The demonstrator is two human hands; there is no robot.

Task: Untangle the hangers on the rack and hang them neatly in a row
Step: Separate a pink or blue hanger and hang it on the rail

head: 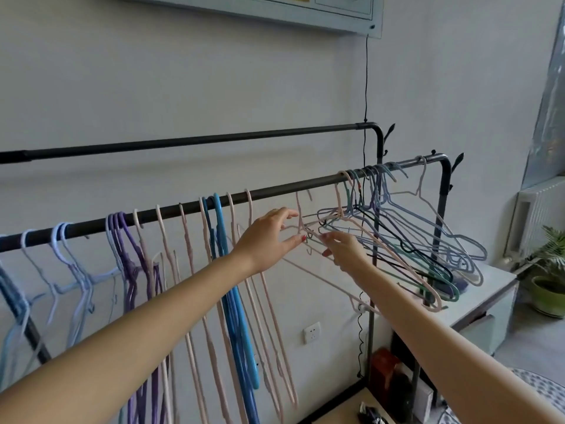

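A dark rack rail (275,188) slopes across the view. Light blue, purple, pink and bright blue hangers (235,301) hang from it in a spaced row on the left. A tangled bunch of blue, green, black and pink hangers (428,243) crowds its right end. Between them a pale pink hanger (308,264) hangs off the rail, caught in the bunch. My left hand (269,237) has its fingers spread around that hanger's neck, thumb touching the wire. My right hand (342,246) pinches the wire just right of it.
A second, higher rail (198,142) runs behind. A black cord (366,81) hangs down the wall past the rack's right post. A grey cabinet (489,301), a potted plant (550,286) and a radiator stand at the right. A wooden table edge (345,405) lies below.
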